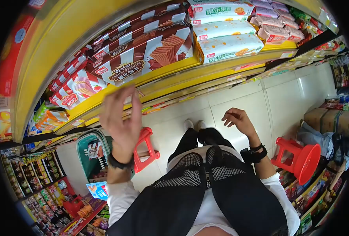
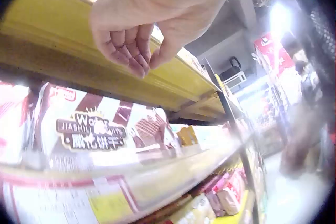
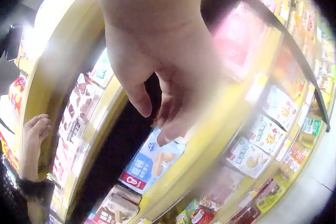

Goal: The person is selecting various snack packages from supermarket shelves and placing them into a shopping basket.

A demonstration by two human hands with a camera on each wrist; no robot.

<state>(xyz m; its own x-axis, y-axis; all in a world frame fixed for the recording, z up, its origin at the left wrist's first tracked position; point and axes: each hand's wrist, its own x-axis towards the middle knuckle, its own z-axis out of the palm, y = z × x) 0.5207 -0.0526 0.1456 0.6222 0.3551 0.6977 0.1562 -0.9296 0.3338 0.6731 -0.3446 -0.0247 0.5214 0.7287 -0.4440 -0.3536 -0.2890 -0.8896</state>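
Note:
In the head view my left hand (image 1: 121, 118) is raised in front of the shelf, just below a brown-and-white pack of wafer biscuits (image 1: 143, 53). Its fingers are relaxed and nothing is in them; the left wrist view has this hand (image 2: 157, 14) above the same wafer biscuit pack (image 2: 100, 127). My right hand (image 1: 239, 121) hangs over the floor, fingers loosely bent around nothing. From the right wrist camera, that hand (image 3: 165, 77) overlaps a lower shelf where a blue-and-white biscuit pack (image 3: 152, 158) lies.
White biscuit packs (image 1: 229, 39) stand right of the wafers, red-and-white wafer packs (image 1: 78, 88) left. A green basket (image 1: 81, 151) holding packs is beside my left forearm. One red stool (image 1: 145, 149) is near it, another red stool (image 1: 304, 161) at my right. Yellow shelf edges (image 1: 170, 74) run across.

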